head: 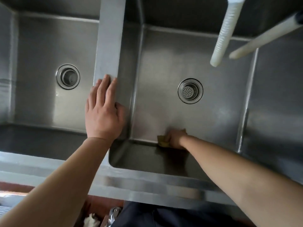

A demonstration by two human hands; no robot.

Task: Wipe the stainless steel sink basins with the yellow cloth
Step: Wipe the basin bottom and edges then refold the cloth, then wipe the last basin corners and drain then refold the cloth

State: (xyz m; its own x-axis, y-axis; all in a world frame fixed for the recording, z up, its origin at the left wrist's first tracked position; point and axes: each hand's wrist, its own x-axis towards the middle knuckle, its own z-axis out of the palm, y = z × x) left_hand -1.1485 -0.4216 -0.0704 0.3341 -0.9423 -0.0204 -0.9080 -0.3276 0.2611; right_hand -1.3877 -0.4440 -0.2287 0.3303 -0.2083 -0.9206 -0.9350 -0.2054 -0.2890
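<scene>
Overhead, the right sink basin point(205, 66) contains the right hand point(176, 138), fingers clenched around the yellow cloth point(162, 141) at the floor's near edge. Left hand point(103, 112) lies flat on the divider point(109, 38), fingers extended, close together. Strainer drain point(190, 90) sits centrally.

The left hand point(103, 112) lies flat near the middle of the frame, palm down, fingers point(106, 84) straight and close together, pointing up. Its bare arm comes in from the lower left. The right hand point(175, 138), lower and right of middle, is curled into a fist. Its bare arm comes in from the lower right.
</scene>
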